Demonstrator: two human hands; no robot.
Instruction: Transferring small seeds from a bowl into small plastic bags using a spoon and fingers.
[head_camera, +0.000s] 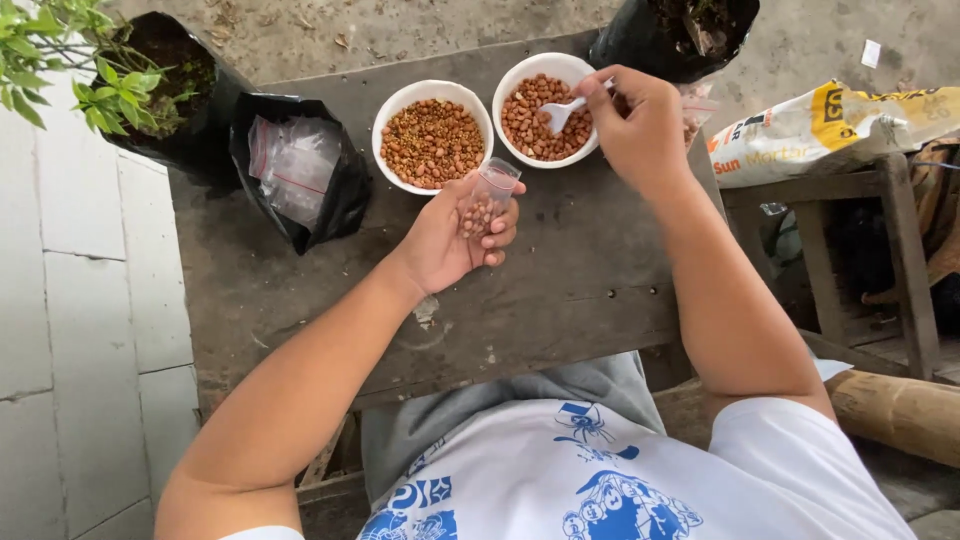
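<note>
Peanuts fill 2 white bowls on wooden table (560, 290). Black bag (340, 190) w/ clear packets sits at 9 o'clock of left bowl (432, 135). Left hand (455, 235), at 6 o'clock of that bowl, has fingers wrapped round small clear pouch (487, 200), partly filled w/ nuts, mouth open upward. Right bowl (545, 105) touches left bowl at 3 o'clock. Right hand (640, 125) pinches white plastic spoon (562, 112), scoop end resting in right bowl's nuts.
</note>
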